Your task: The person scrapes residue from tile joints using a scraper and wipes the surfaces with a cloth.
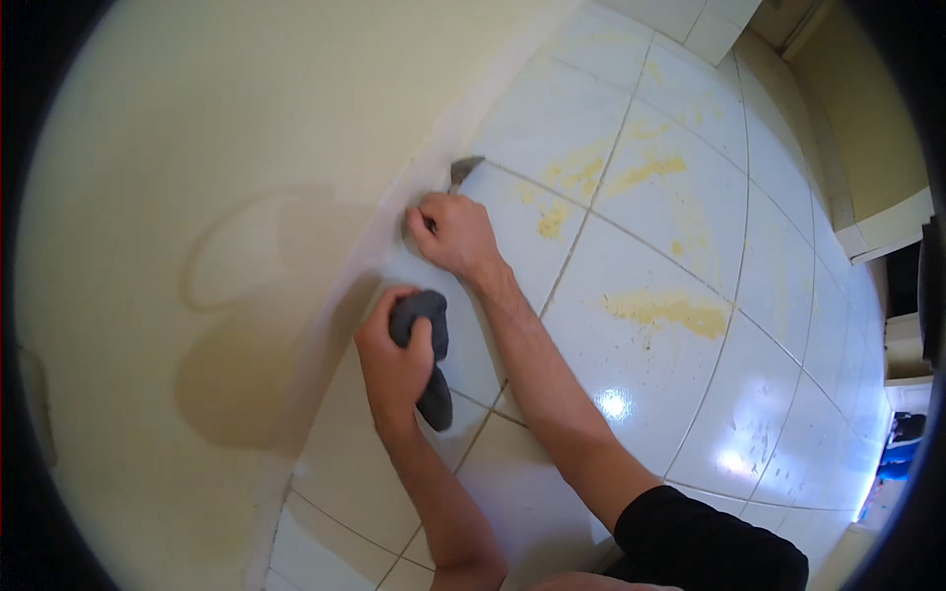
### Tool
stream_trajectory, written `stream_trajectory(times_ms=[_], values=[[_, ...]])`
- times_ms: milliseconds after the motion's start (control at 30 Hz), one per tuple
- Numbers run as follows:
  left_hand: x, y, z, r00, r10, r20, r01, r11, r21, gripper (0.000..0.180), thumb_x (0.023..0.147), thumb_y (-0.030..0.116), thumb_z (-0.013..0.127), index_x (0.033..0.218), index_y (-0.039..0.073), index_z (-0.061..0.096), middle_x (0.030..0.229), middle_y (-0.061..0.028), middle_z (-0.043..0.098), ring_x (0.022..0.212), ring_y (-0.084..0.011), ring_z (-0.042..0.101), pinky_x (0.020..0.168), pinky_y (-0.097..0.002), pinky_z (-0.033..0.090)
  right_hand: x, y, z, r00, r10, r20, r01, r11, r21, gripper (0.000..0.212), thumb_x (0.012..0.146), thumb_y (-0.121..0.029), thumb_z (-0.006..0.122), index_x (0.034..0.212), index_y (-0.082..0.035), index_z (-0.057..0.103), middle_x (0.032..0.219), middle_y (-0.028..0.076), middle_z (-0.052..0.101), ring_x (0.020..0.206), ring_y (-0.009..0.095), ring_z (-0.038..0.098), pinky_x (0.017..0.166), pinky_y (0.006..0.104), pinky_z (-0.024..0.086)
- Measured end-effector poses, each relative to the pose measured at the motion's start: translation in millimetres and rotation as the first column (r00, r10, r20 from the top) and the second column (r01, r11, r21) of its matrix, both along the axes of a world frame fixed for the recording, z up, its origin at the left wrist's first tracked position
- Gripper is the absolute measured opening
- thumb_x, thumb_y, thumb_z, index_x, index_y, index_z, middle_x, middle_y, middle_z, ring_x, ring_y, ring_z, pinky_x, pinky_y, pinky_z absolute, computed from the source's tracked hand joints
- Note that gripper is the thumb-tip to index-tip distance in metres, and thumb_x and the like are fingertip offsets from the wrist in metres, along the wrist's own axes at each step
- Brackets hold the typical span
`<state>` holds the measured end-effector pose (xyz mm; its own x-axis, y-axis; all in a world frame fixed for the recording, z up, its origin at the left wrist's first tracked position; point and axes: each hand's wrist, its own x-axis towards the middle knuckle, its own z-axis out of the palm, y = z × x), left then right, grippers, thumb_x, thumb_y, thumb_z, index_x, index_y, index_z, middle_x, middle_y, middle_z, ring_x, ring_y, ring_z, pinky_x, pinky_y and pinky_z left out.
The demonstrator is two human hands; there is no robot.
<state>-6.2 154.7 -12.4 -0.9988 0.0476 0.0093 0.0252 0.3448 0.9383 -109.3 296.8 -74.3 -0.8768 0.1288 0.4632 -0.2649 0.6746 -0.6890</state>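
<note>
Grasping the scraper (464, 171) just below its blade (470, 166), beside the wall (266, 108), my right grip (455, 231) should find it stiff, light; my left grip (392, 350) clutches a probably soft cloth (435, 396).

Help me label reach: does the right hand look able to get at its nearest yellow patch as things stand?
Probably yes: only bare tile lies between the right hand and that yellow patch, though the hand grips a metal-bladed tool.

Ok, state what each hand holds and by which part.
Left hand: dark grey cloth, by its upper part. Right hand: metal-bladed tool, just behind its exposed end; the rest is hidden.
</note>
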Motion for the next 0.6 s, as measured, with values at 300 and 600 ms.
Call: stream_trajectory(times_ms=[300, 600], values=[[184.8, 6.1, -16.7, 1.0, -0.005, -0.024, -0.008, 0.867, -0.498, 0.033, 0.069, 0.008, 0.068, 0.102, 0.01, 0.068, 0.1, -0.0158, 0.068, 0.088, -0.0377, 0.067, 0.078, -0.0431, 0.055, 0.7, 2.4, -0.3, 0.999, 0.013, 0.03, -0.011, 0.998, -0.064, 0.032, 0.085, -0.023, 0.058, 0.06, -0.003, 0.061, 0.071, 0.012, 0.063, 0.066, 0.034, 0.063, 0.059, 0.0466, 0.05], [217.8, 23.0, -46.2, 0.963, 0.093, -0.255, -0.207, 0.859, -0.468, 0.033, 0.066, 0.002, 0.066, 0.099, 0.008, 0.065, 0.094, -0.0155, 0.063, 0.083, -0.0389, 0.064, 0.071, -0.0445, 0.053, 3.8, -1.1, 4.4, 0.998, -0.005, 0.059, 0.006, 1.0, -0.011, 0.031, 0.084, -0.027, 0.059, 0.063, -0.004, 0.065, 0.07, 0.014, 0.066, 0.065, 0.035, 0.064, 0.059, 0.0457, 0.053]])
